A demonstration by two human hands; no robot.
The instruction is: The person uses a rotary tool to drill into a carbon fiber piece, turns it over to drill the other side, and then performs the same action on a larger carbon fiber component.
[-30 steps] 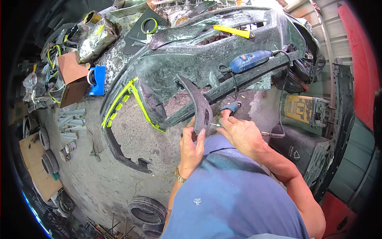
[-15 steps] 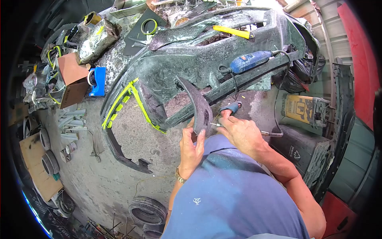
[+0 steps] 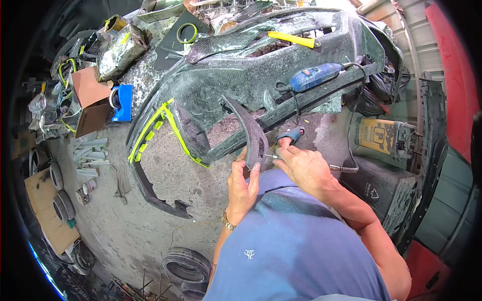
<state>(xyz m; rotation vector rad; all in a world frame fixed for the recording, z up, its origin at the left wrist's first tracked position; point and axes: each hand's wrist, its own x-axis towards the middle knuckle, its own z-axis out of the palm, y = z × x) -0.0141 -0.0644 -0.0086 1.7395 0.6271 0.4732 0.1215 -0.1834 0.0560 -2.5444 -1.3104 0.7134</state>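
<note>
Your left hand (image 3: 242, 183) is clasped around the lower end of the curved carbon panel (image 3: 250, 131), thumb on 1 face and fingers on the other. The panel rises up and away from that grip. Your right hand (image 3: 301, 168), just beside it, is closed around the handpiece (image 3: 270, 157), whose metal tip meets the panel's edge right above your left fingers. The flexible shaft (image 3: 345, 169) trails out behind your right wrist. Beyond both grips, the blue rotary tool (image 3: 315, 76) lies on the bumper (image 3: 221, 85).
</note>
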